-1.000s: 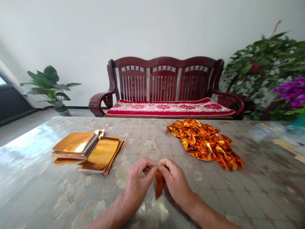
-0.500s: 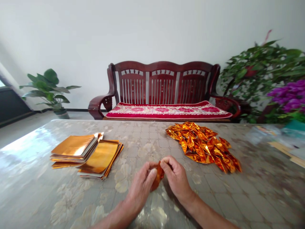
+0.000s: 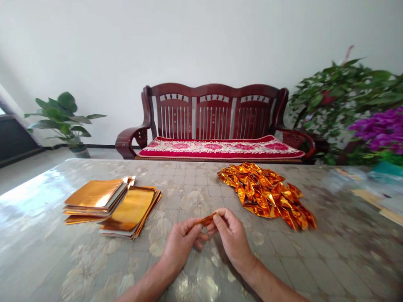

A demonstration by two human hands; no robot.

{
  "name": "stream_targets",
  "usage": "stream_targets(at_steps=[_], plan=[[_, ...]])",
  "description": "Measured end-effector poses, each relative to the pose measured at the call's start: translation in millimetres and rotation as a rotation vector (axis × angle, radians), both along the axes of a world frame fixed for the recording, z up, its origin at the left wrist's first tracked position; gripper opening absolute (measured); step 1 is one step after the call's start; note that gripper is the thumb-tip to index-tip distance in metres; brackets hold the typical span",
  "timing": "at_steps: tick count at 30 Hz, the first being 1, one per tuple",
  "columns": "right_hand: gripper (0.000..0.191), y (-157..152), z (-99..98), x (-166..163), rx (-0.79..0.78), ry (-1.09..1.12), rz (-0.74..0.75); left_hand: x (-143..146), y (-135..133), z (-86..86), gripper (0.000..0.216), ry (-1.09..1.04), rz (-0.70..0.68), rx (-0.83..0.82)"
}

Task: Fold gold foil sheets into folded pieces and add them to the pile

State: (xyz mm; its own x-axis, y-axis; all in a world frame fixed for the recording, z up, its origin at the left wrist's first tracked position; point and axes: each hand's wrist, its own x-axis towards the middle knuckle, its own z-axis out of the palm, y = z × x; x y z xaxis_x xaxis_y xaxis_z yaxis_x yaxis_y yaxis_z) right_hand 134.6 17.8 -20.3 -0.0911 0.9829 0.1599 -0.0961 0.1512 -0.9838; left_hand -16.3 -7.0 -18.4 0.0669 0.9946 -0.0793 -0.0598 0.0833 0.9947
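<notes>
A narrow strip of folded gold foil (image 3: 206,219) lies crosswise between my hands, just above the table. My left hand (image 3: 181,247) pinches one end of it, and my right hand (image 3: 233,239) grips the other end between thumb and fingers. To the right, a loose heap of folded orange-gold foil pieces (image 3: 266,195) lies on the patterned table top (image 3: 192,184). To the left are two stacks of square gold foil sheets (image 3: 94,193) (image 3: 130,208), the nearer one overlapping the other.
Behind the table stands a dark red wooden bench (image 3: 214,113) with a red floral cushion (image 3: 220,148). Potted plants (image 3: 61,119) (image 3: 340,100) stand at both sides, with purple flowers (image 3: 380,130) on the right. Papers and plastic (image 3: 362,184) lie at the table's right end.
The foil piece, hanging downward and then bunched between my fingers, now lies as a thin horizontal strip. My hands have moved slightly apart, and the view has tilted a little.
</notes>
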Motion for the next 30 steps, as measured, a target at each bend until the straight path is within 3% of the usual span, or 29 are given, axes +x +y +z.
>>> stream_targets(at_steps=[8,12,16,23,30], plan=[[0.017,7,-0.3,9,0.043,-0.171,0.036,-13,3,-9.8,0.035,0.082,-0.034,-0.003],[0.023,10,-0.3,12,0.023,-0.139,-0.045,-19,6,-7.1,0.045,0.186,0.186,0.098],[0.030,11,2.4,12,-0.004,-0.088,-0.088,-25,7,-7.6,0.042,0.246,0.372,0.187],[0.038,7,1.5,8,0.018,-0.097,-0.089,-26,3,-10.6,0.026,0.151,0.382,0.139],[0.025,5,-2.0,12,0.175,-0.199,-0.077,-29,2,-4.3,0.037,0.189,0.370,0.190]])
